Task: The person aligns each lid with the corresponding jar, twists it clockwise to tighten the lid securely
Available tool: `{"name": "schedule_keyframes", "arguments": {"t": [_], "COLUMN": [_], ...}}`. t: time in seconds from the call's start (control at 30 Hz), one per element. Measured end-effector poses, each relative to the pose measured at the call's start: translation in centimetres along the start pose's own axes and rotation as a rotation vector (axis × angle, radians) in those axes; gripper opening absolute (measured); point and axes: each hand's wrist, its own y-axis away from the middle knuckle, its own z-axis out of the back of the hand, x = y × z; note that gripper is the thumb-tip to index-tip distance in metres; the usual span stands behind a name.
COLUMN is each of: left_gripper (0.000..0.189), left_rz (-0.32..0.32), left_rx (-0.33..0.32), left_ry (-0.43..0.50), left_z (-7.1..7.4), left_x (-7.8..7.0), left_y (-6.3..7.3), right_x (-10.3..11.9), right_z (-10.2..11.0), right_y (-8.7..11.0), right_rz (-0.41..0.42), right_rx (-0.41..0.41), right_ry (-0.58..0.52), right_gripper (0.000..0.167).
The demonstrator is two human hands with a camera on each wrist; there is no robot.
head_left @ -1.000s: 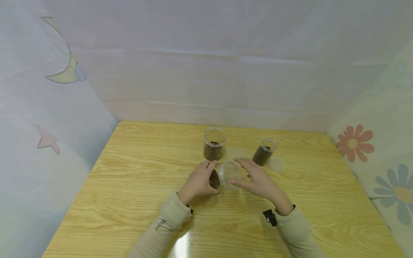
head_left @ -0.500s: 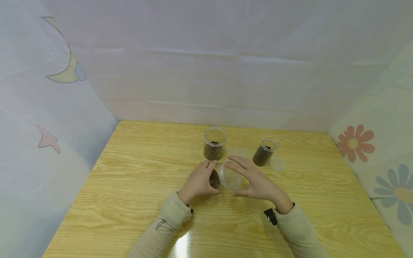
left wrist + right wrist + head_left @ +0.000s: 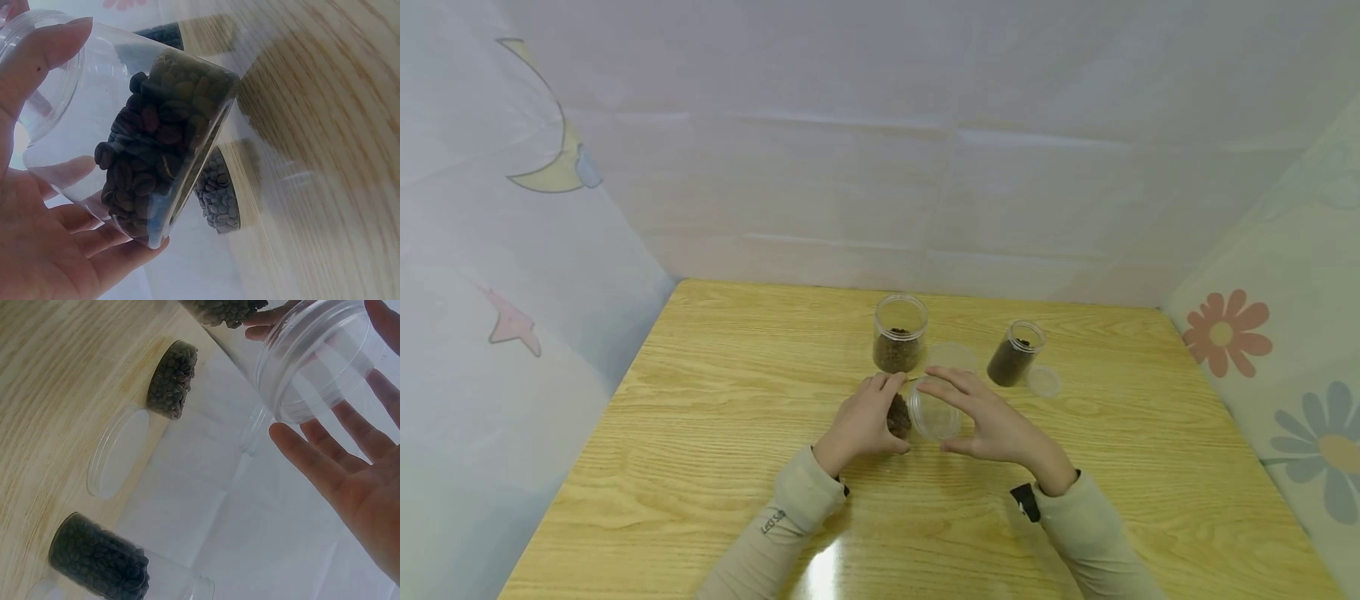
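Note:
My left hand grips a clear round jar holding dark coffee beans. The jar lies tilted, its clear ridged end toward my right hand. Thumb and fingers wrap the jar's wall in the left wrist view. My right hand's fingers are spread and mostly straight about the ridged end, thumb on the near side and fingers on the far side. Their tips lie at or very near the rim; firm contact cannot be told. Whether a clear lid sits on this end is also hard to tell.
A wide jar partly filled with beans stands behind my left hand. To the right is a slimmer jar of dark beans, with a small lid beside it. A larger clear lid lies between them on the wooden table.
My right hand has shifted slightly left, its fingers reaching farther over the jar's ridged end and its thumb dropping toward the near side. My left hand and the jar have hardly moved.

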Motion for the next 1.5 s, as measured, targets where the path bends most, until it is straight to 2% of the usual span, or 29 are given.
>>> {"name": "schedule_keyframes", "arguments": {"t": [0.67, 1.5], "left_gripper": [0.097, 0.096], "left_rz": [-0.006, 0.007], "left_rx": [-0.015, -0.008], "left_ry": [0.005, -0.004], "left_z": [0.0, 0.01], "left_x": [-0.07, -0.16], "left_y": [0.02, -0.04], "right_x": [0.23, 0.95], "right_z": [0.01, -0.1], "right_y": [-0.1, -0.33], "right_rz": [-0.051, -0.208], "right_rx": [-0.012, -0.021], "right_ry": [0.026, 0.051], "right_gripper": [0.077, 0.071]}}
